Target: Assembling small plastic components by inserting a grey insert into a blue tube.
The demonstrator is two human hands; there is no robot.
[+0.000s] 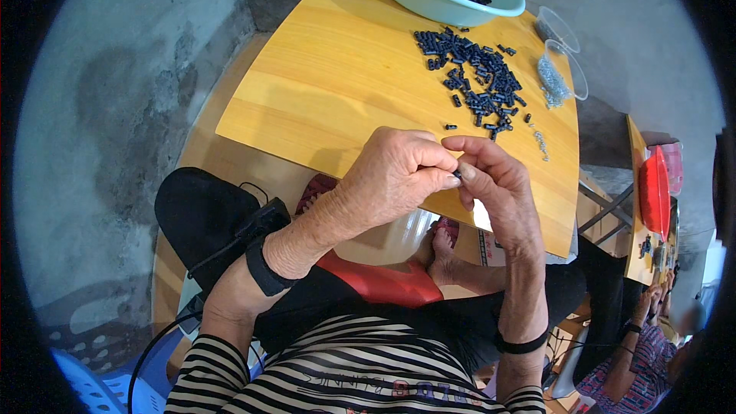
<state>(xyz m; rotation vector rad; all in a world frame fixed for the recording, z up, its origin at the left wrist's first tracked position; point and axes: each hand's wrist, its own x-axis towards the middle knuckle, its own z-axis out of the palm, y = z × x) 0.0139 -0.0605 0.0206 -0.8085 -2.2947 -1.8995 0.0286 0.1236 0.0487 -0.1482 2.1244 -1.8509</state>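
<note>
Over the near edge of the wooden table [307, 84], my left hand [395, 172] and my right hand [498, 188] meet with fingertips pinched together. Between them sits a small black plastic piece [458, 174], mostly covered by the fingers, so its full shape is hidden. Beyond my hands lies a loose pile of short black cylindrical pieces [491, 80] of similar colour. A few tiny silvery metal parts [541, 146] are scattered to the right of that pile.
At the far side stands a light-green basin [418, 1] heaped with black pieces. Clear plastic tubs [571, 92] with small metal parts sit at the table's right edge. Farther right, another person [636, 353] works at a second table [638, 261] bearing a red bag [654, 192].
</note>
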